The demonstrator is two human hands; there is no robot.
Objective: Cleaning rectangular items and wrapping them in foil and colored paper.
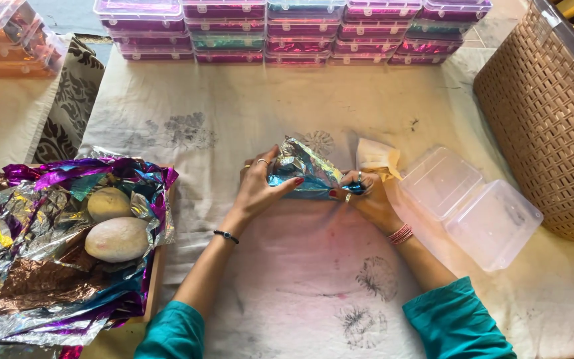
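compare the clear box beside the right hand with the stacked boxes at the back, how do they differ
The clear box lies open and empty, lid flat on the cloth; the stacked boxes are shut and filled with pink, purple and green foil. The clear box lies alone by the right hand; the others sit in piled rows. Both are transparent plastic.

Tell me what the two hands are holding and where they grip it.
Both grip a shiny blue-silver foil-wrapped bundle: the left hand holds its left end, the right hand pinches its right end.

Both hands, left hand (260, 186) and right hand (367, 196), pinch a crinkled blue-silver foil wrapper (303, 174) on the stained cream cloth (300, 279) (an open clear plastic box (473, 206) lies just beside).
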